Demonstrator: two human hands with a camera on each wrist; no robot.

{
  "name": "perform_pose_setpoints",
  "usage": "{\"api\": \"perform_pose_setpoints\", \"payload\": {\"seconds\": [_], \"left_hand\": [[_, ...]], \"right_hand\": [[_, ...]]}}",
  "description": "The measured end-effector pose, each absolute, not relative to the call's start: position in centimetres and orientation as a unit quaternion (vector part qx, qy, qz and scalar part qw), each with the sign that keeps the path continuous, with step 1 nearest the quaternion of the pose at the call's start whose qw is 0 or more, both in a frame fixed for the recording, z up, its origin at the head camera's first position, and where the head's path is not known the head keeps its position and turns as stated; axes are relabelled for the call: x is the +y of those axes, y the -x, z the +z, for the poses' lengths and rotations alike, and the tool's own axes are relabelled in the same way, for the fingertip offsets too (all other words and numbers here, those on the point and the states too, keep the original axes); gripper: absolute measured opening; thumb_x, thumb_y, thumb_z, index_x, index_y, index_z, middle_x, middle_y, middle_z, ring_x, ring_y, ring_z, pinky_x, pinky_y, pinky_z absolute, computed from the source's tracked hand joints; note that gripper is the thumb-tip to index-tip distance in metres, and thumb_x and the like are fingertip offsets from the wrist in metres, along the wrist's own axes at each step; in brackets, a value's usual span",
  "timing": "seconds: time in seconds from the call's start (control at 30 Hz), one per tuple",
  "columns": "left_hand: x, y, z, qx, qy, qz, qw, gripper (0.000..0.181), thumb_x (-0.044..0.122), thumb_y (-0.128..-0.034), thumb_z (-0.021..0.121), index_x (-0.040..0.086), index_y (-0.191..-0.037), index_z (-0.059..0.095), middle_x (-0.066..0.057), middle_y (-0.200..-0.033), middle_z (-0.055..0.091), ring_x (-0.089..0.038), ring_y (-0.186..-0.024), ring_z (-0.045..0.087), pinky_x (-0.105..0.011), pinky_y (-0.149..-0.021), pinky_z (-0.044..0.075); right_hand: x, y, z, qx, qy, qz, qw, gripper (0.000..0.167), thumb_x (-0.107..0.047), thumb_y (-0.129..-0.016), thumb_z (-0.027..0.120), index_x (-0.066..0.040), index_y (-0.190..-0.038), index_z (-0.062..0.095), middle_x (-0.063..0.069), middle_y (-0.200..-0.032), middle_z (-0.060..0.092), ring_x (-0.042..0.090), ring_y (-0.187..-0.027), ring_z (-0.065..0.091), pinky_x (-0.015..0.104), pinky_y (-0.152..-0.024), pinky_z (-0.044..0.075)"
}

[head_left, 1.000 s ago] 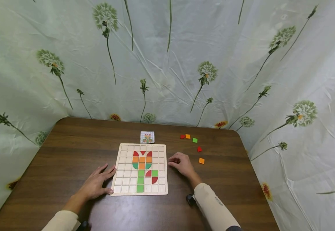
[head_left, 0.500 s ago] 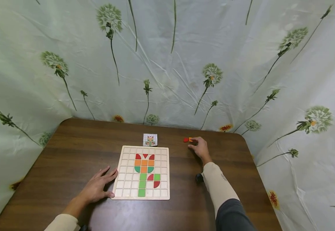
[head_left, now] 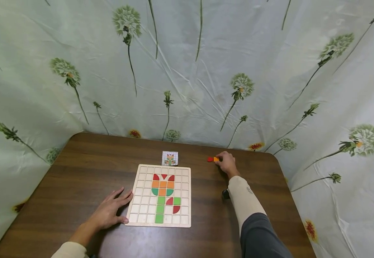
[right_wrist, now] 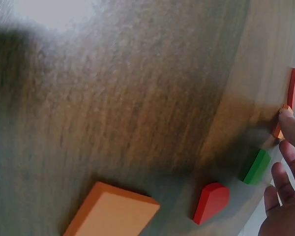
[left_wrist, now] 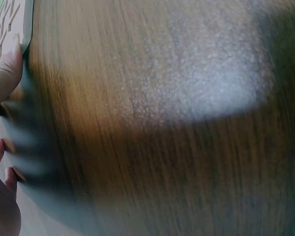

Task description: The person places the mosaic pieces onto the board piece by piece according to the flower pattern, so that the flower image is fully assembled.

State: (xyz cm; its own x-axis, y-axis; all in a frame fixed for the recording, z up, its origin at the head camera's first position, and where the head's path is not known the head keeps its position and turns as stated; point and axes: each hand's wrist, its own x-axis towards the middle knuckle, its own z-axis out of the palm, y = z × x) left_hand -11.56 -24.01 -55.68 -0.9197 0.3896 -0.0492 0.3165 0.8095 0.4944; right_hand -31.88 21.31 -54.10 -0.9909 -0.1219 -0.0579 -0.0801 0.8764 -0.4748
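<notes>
A wooden grid board [head_left: 143,211] lies on the table with red, orange and green tiles forming a flower with a stem. My left hand [head_left: 109,211] rests at its left edge, fingers spread; in the left wrist view the thumb [left_wrist: 7,73] touches the board's rim. At the back right, my right hand [head_left: 227,164] pinches an orange square tile [head_left: 216,159] beside a red tile [head_left: 210,159]. The right wrist view shows the thumb on that orange tile [right_wrist: 279,130]; the opposing fingertip is hidden.
A small picture card [head_left: 170,158] with a flower pattern lies behind the board. Under and near my right forearm are a green tile [right_wrist: 257,167], a red tile [right_wrist: 211,201] and another orange tile [right_wrist: 115,211]. A flowered curtain [head_left: 187,71] hangs behind the table.
My right hand has gone from beside the board to the back right tiles and taken hold of the orange one. The left hand stays at the board; the head view has shifted slightly.
</notes>
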Motion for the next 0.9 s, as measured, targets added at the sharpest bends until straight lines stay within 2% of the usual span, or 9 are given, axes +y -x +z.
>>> {"api": "perform_pose_setpoints", "payload": {"seconds": [0.33,0.43,0.57,0.73,0.9], "left_hand": [[-23.8,11.5,-55.6,0.946,-0.194,0.248,0.077,0.093,0.045,-0.0646,0.081,0.005,-0.141,0.047,-0.012,-0.149,0.041,-0.045,-0.137,0.026,-0.065,-0.105,0.02],[-23.8,11.5,-55.4,0.946,-0.189,0.252,0.076,0.092,0.042,-0.0647,0.082,0.005,-0.141,0.047,-0.013,-0.149,0.042,-0.045,-0.137,0.026,-0.065,-0.105,0.02],[-23.8,11.6,-55.3,0.946,-0.188,0.252,0.08,0.092,0.041,-0.0651,0.082,0.004,-0.141,0.047,-0.013,-0.148,0.042,-0.046,-0.137,0.026,-0.065,-0.106,0.019],[-23.8,11.6,-55.4,0.948,-0.188,0.244,0.081,0.092,0.043,-0.0648,0.082,0.004,-0.141,0.047,-0.014,-0.147,0.043,-0.046,-0.137,0.026,-0.065,-0.106,0.02],[-23.9,11.6,-55.4,0.948,-0.189,0.243,0.074,0.092,0.04,-0.0641,0.083,0.002,-0.14,0.047,-0.015,-0.146,0.044,-0.046,-0.136,0.027,-0.063,-0.106,0.02]], "right_hand": [[21.4,31.3,-53.8,0.97,0.031,-0.235,0.051,0.023,-0.008,-0.085,0.072,0.002,-0.106,0.069,0.021,-0.118,0.059,0.042,-0.117,0.047,0.054,-0.099,0.033],[21.3,31.1,-53.8,0.967,0.029,-0.25,0.044,0.022,-0.008,-0.083,0.074,0.002,-0.102,0.066,0.019,-0.107,0.062,0.039,-0.106,0.053,0.051,-0.095,0.038],[21.3,30.7,-53.8,0.955,0.013,-0.295,0.035,0.02,-0.003,-0.081,0.075,0.001,-0.097,0.064,0.014,-0.089,0.062,0.031,-0.086,0.055,0.043,-0.083,0.045],[21.1,29.9,-54.1,0.944,0.011,-0.329,0.014,0.012,-0.001,-0.082,0.073,0.002,-0.092,0.067,0.011,-0.081,0.063,0.024,-0.078,0.058,0.038,-0.075,0.049],[20.5,28.3,-54.2,0.933,0.013,-0.358,0.016,0.01,-0.003,-0.084,0.072,0.002,-0.092,0.069,0.009,-0.081,0.065,0.022,-0.076,0.06,0.038,-0.073,0.051]]}}
